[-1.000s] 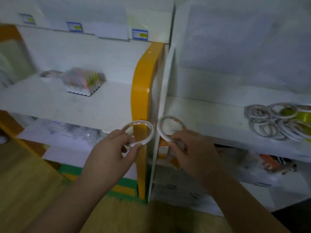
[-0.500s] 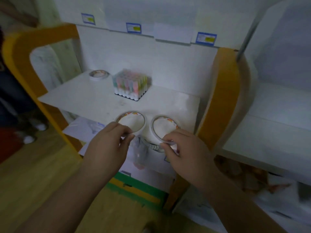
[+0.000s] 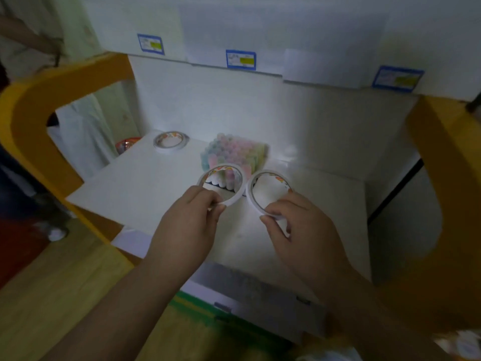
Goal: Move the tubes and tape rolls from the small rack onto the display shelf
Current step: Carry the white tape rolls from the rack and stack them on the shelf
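A: Nearest the camera, two bare forearms reach in over the front lip of the display shelf [image 3: 145, 188]. Left hand [image 3: 186, 230] pinches the near rim of a tape roll [image 3: 221, 185] between thumb and curled fingers. Roll tilted up, held above the shelf board.

B: Right side?

A: Right hand [image 3: 303, 237] the same: thumb and fingertips pinching the near edge of a second tape roll [image 3: 269, 194]. The two rolls sit side by side, rims just beside each other; cannot tell if they touch.

B: Behind them?

A: Block of pastel tubes [image 3: 235, 151] standing upright on the shelf, mid-depth, partly seen through the left roll's opening. Blurred; count not readable.

B: Further back?

A: Third tape roll [image 3: 170, 139] lying flat at the back left corner of the shelf, well apart from the tubes. Yellow side panels [image 3: 28, 121] frame the shelf on both sides. Blue-edged price labels [image 3: 240, 59] along the edge of the shelf above.
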`<state>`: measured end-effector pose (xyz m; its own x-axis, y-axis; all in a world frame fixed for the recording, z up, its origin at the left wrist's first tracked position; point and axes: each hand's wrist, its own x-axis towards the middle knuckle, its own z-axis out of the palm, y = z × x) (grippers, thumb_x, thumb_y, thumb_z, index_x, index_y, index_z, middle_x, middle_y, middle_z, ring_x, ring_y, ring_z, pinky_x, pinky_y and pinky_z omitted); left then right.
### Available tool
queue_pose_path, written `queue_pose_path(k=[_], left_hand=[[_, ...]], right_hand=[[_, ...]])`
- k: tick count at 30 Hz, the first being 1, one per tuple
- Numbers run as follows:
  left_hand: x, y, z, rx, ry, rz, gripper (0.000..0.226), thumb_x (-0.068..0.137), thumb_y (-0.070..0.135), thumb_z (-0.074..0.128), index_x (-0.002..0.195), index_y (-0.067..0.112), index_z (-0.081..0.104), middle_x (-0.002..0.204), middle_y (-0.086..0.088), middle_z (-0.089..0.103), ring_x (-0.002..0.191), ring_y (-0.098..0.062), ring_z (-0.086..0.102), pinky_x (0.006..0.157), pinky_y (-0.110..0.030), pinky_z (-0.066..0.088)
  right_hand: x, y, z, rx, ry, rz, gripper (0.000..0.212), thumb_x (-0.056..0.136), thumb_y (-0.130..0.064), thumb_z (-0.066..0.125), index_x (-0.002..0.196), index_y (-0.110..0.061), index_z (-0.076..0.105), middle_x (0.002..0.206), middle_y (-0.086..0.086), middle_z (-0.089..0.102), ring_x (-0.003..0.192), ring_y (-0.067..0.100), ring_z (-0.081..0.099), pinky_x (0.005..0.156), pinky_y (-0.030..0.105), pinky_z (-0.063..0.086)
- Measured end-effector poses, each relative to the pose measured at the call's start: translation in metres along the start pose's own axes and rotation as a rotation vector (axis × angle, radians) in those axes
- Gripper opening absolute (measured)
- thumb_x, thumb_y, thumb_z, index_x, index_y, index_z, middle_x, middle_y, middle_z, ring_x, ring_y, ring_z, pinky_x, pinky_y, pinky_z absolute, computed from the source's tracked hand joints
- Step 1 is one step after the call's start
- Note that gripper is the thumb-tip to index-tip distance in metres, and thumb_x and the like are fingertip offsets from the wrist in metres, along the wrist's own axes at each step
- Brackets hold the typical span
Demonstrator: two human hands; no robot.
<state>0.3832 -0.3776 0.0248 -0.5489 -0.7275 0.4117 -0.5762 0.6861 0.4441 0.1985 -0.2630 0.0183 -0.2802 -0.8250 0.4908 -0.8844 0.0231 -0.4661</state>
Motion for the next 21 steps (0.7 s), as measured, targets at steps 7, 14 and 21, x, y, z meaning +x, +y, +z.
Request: queue_pose_path(k=[7, 14, 21], left_hand=[[0.063, -0.076, 0.001, -0.004, 0.017, 0.019, 0.014, 0.098, 0.029, 0.051, 0.099, 0.018, 0.059, 0.095, 0.003, 0.052, 0.08, -0.013, 0.047, 0.066, -0.029, 0.039], [0.139, -0.181, 0.002, 0.097, -0.071, 0.011, 0.019, 0.098, 0.033, 0.05, 0.097, 0.02, 0.063, 0.095, -0.001, 0.058, 0.083, -0.021, 0.055, 0.069, -0.037, 0.048], [0.191, -0.246, 0.017, 0.117, -0.135, 0.023, 0.019, 0.098, 0.03, 0.05, 0.101, 0.018, 0.065, 0.103, -0.004, 0.06, 0.091, -0.022, 0.056, 0.08, -0.038, 0.048]], right_hand=[[0.059, -0.019, 0.04, -0.122, 0.062, 0.021, 0.007, 0.088, -0.027, 0.069, 0.094, -0.022, 0.069, 0.093, -0.008, 0.063, 0.065, 0.007, 0.041, 0.066, 0.03, 0.052], [0.125, -0.048, 0.084, -0.146, 0.071, 0.06, 0.026, 0.095, -0.038, 0.054, 0.109, -0.023, 0.071, 0.125, -0.011, 0.064, 0.108, 0.012, 0.061, 0.094, 0.029, 0.051], [0.159, -0.071, 0.125, -0.211, 0.043, 0.141, 0.018, 0.092, -0.035, 0.058, 0.095, -0.022, 0.07, 0.102, -0.008, 0.065, 0.095, 0.017, 0.061, 0.08, 0.038, 0.054]])
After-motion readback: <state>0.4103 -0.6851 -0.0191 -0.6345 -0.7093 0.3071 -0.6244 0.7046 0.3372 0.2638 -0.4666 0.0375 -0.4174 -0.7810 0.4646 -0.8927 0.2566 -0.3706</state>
